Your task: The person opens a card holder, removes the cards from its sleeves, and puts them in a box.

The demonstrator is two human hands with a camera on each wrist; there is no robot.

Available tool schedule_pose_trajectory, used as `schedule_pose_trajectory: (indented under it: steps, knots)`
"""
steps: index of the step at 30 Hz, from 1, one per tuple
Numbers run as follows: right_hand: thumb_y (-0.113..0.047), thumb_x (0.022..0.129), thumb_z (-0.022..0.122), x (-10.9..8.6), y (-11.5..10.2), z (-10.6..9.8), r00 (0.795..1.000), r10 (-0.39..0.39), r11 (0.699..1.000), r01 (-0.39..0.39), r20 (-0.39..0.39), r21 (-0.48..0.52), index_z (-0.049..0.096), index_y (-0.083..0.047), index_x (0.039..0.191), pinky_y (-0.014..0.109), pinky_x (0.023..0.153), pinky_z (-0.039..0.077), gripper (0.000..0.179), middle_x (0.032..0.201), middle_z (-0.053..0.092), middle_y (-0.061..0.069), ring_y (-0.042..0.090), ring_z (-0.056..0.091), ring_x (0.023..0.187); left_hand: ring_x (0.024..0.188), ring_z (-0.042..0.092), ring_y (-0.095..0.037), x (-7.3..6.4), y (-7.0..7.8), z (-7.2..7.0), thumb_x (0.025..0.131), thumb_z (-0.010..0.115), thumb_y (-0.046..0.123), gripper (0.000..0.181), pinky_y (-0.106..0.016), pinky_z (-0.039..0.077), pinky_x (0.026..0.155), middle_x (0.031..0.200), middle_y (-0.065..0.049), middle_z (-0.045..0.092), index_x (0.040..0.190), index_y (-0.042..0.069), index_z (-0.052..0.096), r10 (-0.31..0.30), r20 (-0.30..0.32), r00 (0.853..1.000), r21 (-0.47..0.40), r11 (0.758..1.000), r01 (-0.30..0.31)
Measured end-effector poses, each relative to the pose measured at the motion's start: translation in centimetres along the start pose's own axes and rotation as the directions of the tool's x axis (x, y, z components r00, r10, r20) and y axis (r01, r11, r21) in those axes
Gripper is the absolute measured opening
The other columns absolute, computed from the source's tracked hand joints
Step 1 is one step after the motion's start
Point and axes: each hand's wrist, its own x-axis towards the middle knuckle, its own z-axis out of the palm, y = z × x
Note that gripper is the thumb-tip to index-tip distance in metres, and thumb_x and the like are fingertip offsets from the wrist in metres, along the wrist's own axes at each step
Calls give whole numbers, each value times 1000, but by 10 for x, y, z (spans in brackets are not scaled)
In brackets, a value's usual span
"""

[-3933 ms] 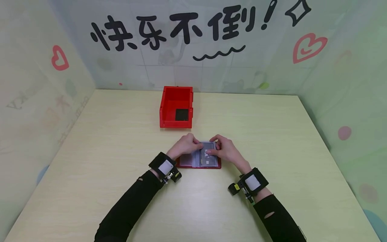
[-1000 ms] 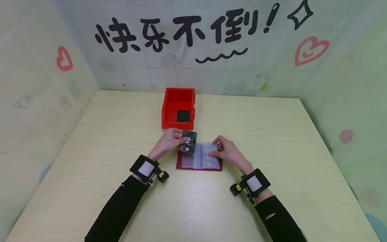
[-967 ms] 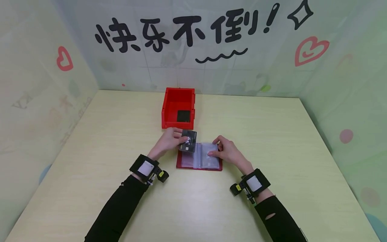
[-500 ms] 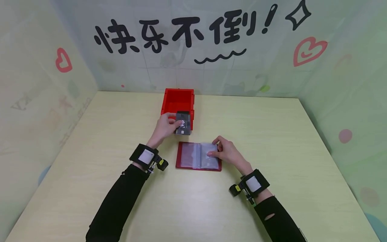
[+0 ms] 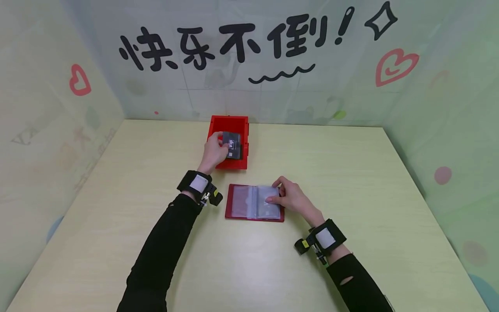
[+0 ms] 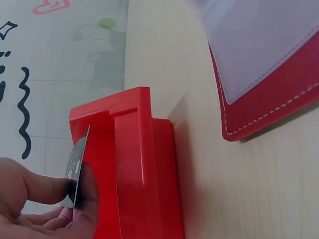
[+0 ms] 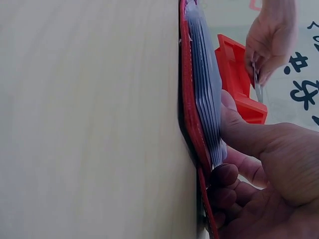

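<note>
1. The left hand pinches a dark card marked "VIP" between its thumb and curled fingers.
2. The right hand grips the edge of the clear pockets, thumb on top, other fingers bent at the edge.
3. The card is over the opening of the red bin.
4. The red card holder lies open on the pale table, apart from the bin and nearer the person.
5. Behind the bin, a wall bears large black characters.

Free strip between red bin and wallet
</note>
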Motion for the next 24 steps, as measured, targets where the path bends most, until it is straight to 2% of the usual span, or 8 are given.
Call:
schedule_pose_trajectory:
  steps: [3,9,17,21,24]
  knots:
    - [-21,87,79,0,0,1,1000,-1,1000,1,-1,-1,56,-1,119,24,61,34,45,73,44,2,15,44,68,116,53,-35,5,1,3,101,48,7,51,-47,50,104,130,-25,55,151,1,37,5,-16,1000,33,999,-5]
    - [-21,87,79,-1,-1,0,1000,4,1000,-4,2,3,56,-1,120,25,61,34,45,73,44,2,15,44,67,121,57,-41,16,-1,13,98,48,4,51,-50,49,107,138,-28,55,148,-4,38,18,-31,999,160,987,-13]
    - [-21,87,80,-1,-1,0,1000,19,1000,-19,-2,-4,56,-1,119,25,61,34,45,73,44,2,16,44,67,111,64,-43,24,-5,26,95,60,5,38,-51,56,96,125,-31,62,128,-8,47,2,-27,1000,311,950,6]
    - [-20,87,80,-1,-1,0,1000,13,1000,-13,1,-1,56,-1,119,25,61,34,45,73,44,3,16,44,68,111,64,-43,26,-6,29,94,61,4,36,-50,56,96,123,-31,62,125,-8,47,-2,-38,999,369,929,16]
    - [-20,87,80,0,-2,0,1000,15,1000,-15,1,0,56,-1,119,26,62,35,45,74,44,3,16,44,68,109,64,-42,26,-7,30,93,63,4,38,-49,57,95,122,-30,60,126,-7,46,-6,-48,999,387,922,24]
